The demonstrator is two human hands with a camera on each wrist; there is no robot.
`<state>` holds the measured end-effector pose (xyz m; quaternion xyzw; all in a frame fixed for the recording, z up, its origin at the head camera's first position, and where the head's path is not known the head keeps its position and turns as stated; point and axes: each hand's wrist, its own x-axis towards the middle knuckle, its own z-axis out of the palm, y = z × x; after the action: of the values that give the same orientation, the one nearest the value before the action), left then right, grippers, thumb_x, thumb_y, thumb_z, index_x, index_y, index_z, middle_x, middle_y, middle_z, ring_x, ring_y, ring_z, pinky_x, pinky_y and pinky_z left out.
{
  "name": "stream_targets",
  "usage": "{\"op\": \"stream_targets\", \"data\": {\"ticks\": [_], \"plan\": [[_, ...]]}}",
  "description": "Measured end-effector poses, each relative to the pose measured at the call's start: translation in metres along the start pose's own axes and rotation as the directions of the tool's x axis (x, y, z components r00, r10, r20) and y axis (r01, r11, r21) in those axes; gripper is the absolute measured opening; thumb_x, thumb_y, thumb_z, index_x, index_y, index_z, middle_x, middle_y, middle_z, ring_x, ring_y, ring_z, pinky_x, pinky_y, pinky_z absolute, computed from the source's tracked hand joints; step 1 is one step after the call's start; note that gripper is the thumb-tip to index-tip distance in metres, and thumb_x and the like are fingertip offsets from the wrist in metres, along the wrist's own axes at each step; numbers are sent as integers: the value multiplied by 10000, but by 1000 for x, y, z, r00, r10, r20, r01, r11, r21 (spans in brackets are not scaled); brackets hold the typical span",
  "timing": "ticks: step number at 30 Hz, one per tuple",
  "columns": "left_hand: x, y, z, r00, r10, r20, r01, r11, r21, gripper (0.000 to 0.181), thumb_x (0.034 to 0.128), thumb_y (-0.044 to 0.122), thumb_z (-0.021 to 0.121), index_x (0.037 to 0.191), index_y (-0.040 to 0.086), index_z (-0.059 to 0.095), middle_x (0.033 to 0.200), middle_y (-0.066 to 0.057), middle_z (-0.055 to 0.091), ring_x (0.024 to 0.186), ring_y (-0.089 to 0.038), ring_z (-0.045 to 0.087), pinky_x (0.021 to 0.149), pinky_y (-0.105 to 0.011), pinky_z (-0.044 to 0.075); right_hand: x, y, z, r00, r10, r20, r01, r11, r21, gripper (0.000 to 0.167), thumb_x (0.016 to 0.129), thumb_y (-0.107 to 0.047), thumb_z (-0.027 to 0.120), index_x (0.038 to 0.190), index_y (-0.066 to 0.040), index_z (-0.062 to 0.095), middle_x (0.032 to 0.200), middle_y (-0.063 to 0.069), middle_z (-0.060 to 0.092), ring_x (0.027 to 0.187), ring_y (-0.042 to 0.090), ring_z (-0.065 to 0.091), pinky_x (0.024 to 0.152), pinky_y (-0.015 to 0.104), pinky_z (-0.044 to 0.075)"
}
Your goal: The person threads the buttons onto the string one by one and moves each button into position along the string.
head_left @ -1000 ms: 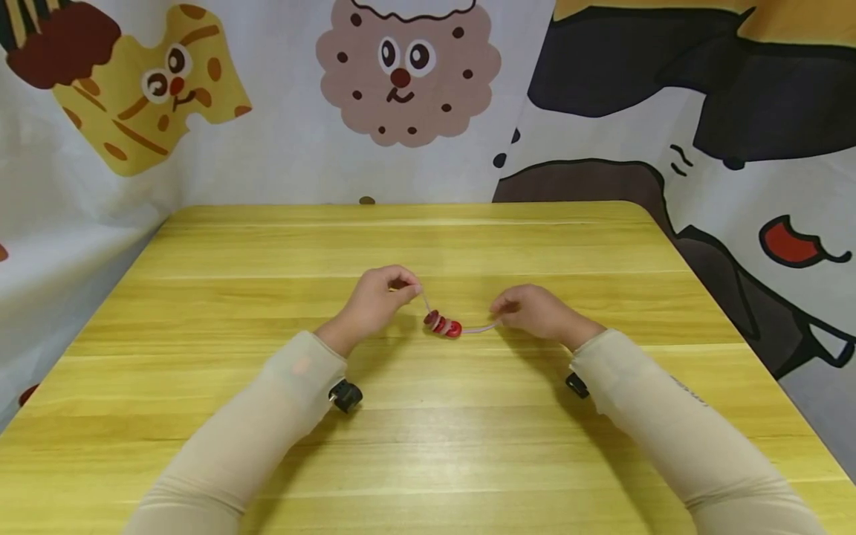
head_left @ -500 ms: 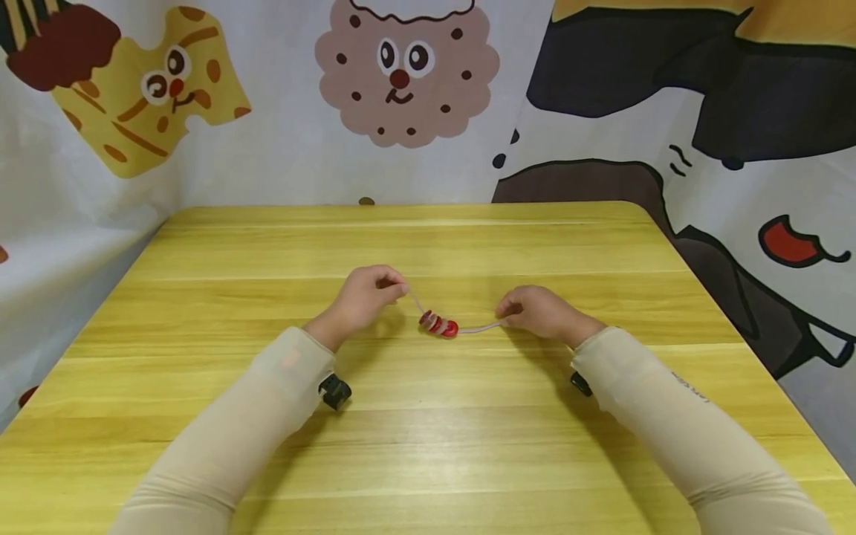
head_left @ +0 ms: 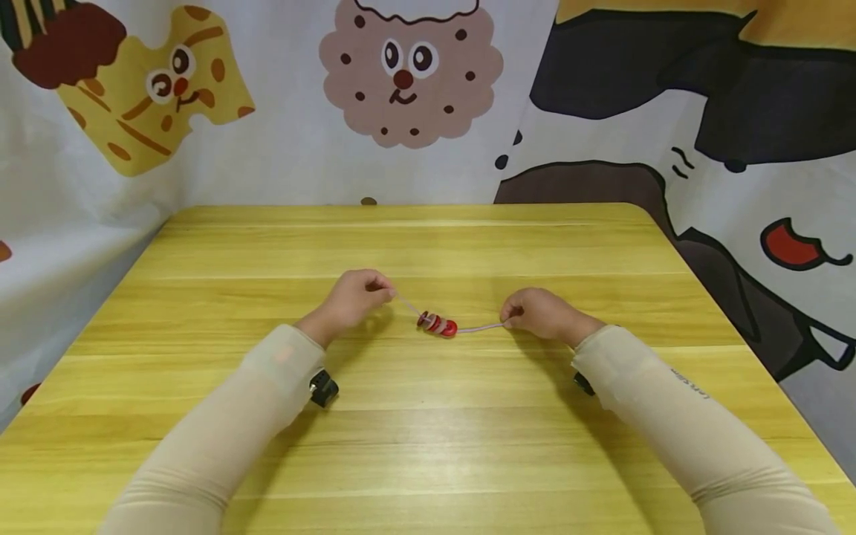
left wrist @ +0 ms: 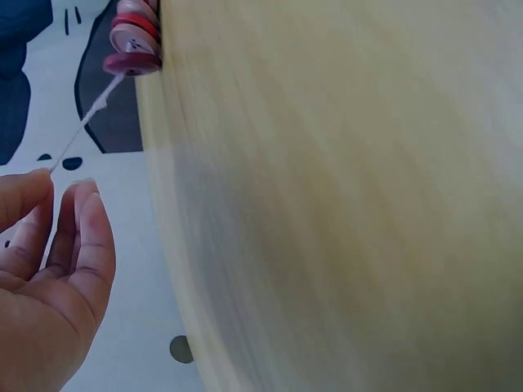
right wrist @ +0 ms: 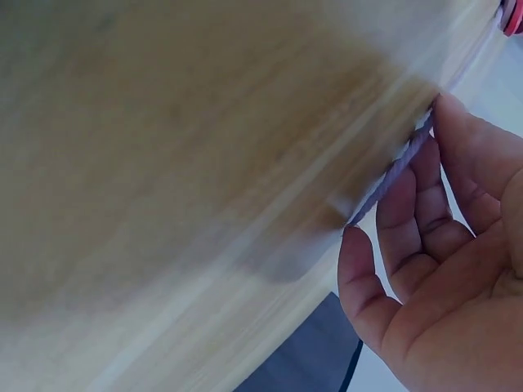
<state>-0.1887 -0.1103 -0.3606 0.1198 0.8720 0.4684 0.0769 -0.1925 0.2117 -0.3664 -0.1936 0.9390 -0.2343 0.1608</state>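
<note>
Several red and pink buttons [head_left: 438, 325] sit bunched together on a pale string [head_left: 478, 328], low over the middle of the table. On the left, my left hand [head_left: 353, 299] pinches one end of the string between thumb and finger, its other fingers loosely bent. The string slants down from there to the buttons; holes show in one pink button [left wrist: 133, 39] in the left wrist view. My right hand [head_left: 540, 312] pinches the other side of the string. In the right wrist view a length of string [right wrist: 392, 175] runs along the fingers.
The wooden table [head_left: 428, 438] spreads around both hands. A cloth printed with cartoon food [head_left: 281, 96] hangs behind its far edge. Small black cameras [head_left: 324, 388] are worn at both wrists.
My left hand has moved left, drawing out more string between it and the buttons. The buttons have shifted slightly left. My right hand has moved slightly right.
</note>
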Motion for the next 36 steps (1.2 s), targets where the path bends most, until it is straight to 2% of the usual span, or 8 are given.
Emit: {"op": "stream_targets", "data": {"ticks": [6, 10, 19, 26, 36], "plan": [[2, -5, -3, 999, -26, 20, 26, 1000, 4, 145, 971, 106, 577, 1035, -6, 642, 1012, -127, 635, 946, -246, 574, 826, -361, 490, 0, 1, 1, 999, -35, 8, 35, 999, -30, 97, 951, -47, 587, 877, -63, 646, 831, 26, 618, 739, 162, 489, 699, 314, 430], [3, -6, -3, 998, -54, 23, 54, 998, 13, 145, 974, 113, 574, 1041, 3, 640, 1003, -117, 630, 927, -238, 567, 804, -346, 486, 1, 2, 1, 999, -47, -13, 47, 998, -36, 105, 963, -39, 562, 890, -60, 635, 853, 41, 630, 762, 172, 502, 715, 326, 435], [9, -9, -5, 997, -77, 20, 77, 997, 29, 141, 972, 109, 570, 1038, 6, 640, 954, -106, 620, 857, -225, 555, 722, -306, 470, 6, 5, -2, 999, -20, -46, 20, 1000, -13, 79, 978, -64, 549, 949, -38, 618, 875, 70, 632, 756, 193, 489, 719, 347, 423], [12, -10, -9, 996, -88, 10, 88, 996, 9, 151, 977, 86, 545, 1054, -14, 627, 942, -122, 618, 863, -272, 593, 709, -329, 499, 10, 9, -7, 998, -28, -65, 26, 999, -29, 77, 980, -81, 550, 942, -35, 598, 864, 79, 615, 740, 199, 480, 700, 352, 418], [17, -17, -14, 992, -129, 15, 129, 992, 20, 161, 976, 79, 540, 1059, -32, 623, 936, -162, 638, 790, -237, 582, 576, -257, 447, 12, 15, -14, 996, -12, -84, 9, 999, -31, 82, 987, -60, 526, 945, -15, 580, 844, 86, 586, 717, 201, 463, 693, 356, 403]]}}
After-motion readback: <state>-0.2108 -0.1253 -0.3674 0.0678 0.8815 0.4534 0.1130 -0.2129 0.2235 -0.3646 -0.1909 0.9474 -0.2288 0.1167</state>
